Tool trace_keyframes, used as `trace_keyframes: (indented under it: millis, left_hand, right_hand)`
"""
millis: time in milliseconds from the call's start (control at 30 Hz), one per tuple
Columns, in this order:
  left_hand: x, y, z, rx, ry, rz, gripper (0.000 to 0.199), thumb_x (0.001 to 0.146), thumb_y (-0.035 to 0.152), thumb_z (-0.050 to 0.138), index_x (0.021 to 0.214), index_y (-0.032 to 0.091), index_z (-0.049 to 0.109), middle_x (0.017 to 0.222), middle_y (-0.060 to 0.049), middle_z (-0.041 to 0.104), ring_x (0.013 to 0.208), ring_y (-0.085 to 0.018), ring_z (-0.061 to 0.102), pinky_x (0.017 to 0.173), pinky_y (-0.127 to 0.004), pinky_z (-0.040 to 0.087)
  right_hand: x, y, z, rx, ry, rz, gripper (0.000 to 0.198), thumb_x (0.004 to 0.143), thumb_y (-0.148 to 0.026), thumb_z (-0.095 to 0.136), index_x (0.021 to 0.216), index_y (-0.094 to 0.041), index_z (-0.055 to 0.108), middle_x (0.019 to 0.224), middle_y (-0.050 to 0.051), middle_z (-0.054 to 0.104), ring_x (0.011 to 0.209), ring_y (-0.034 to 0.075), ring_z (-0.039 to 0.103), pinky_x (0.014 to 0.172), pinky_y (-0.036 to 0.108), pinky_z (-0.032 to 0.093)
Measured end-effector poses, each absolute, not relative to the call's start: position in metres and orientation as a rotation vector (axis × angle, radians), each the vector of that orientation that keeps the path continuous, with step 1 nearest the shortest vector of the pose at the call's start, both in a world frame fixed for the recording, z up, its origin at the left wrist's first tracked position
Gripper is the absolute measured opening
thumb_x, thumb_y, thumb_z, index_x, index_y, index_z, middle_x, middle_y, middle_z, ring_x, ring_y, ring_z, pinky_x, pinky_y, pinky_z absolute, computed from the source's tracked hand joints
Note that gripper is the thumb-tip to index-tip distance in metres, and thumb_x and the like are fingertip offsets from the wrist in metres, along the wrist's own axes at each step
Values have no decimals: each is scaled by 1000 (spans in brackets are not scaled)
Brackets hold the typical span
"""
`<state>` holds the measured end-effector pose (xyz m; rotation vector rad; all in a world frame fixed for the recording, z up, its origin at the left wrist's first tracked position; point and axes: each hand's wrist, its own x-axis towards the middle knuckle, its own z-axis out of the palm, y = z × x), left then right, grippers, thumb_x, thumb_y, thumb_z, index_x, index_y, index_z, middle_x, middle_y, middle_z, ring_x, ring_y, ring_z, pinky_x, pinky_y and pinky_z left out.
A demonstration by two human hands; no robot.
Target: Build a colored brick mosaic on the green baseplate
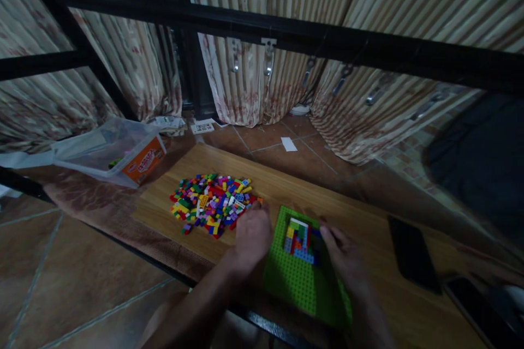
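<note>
A green baseplate lies on the wooden board in front of me. Near its far end sits a block of joined toy bricks in white, yellow, red, green and blue. My left hand is closed, fingers curled, between the loose brick pile and the plate's left edge; whatever is in its fingers is hidden. At the plate's right side, beside the built bricks, is my right hand. Its thumb and fingers are bent together near the blue bricks, and I cannot make out what they hold.
A clear plastic bin with an orange label stands left of the wooden board. Toward the right lie a dark flat slab and a phone. A black metal bar with hanging hooks crosses in front of the curtains.
</note>
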<state>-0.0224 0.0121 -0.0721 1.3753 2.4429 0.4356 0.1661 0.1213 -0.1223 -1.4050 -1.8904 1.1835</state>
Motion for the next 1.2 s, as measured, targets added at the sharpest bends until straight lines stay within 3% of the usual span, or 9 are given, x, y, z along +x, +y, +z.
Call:
trace_keyframes:
  millis: [167,333,600,833,1000,1200]
  left_hand:
    - [-37,10,-73,1349,2474,165,30,81,5,41,100,8,65,102,-18,65,97,-28,64,78,-34,51]
    - [-38,10,-79,1376,2429,200,31,82,4,39,93,7,67,96,-19,66,94,-28,65,75,-33,51]
    - [-37,12,-75,1333,2185,696,19,88,23,46,91,16,63,84,-7,69,80,-19,65,72,-28,47]
    - [-26,17,-88,1176,1865,1041,31,85,16,46,114,18,58,104,-5,69,93,-15,64,82,-26,49]
    - [-22,16,-94,1170,1711,1085,32,86,18,45,116,19,57,101,-4,70,89,-15,66,81,-27,51]
    - [-18,17,-92,1146,1651,1096,30,86,21,46,113,19,58,99,-3,71,87,-14,66,78,-25,51]
  right_hand:
    - [168,123,-110,-1537,-1751,1063,52,79,-61,51,96,-16,72,97,11,73,95,29,64,83,40,47]
    - [166,122,-108,-1519,-1749,1017,51,80,-58,52,99,-15,72,101,12,72,89,26,66,75,35,48]
    - [158,115,-106,-1429,-1666,1039,46,79,-56,55,93,-16,72,92,9,74,84,24,66,75,34,48]
    - [146,104,-109,-1257,-1721,1119,35,79,-50,59,90,-19,72,94,8,73,86,23,66,80,36,50]
    - [138,93,-107,-1043,-1879,1260,31,78,-41,64,101,-22,69,99,7,70,90,21,64,80,34,51]
    - [130,82,-97,-867,-2109,1349,46,75,-32,68,120,-27,60,101,3,67,92,18,62,85,34,49]
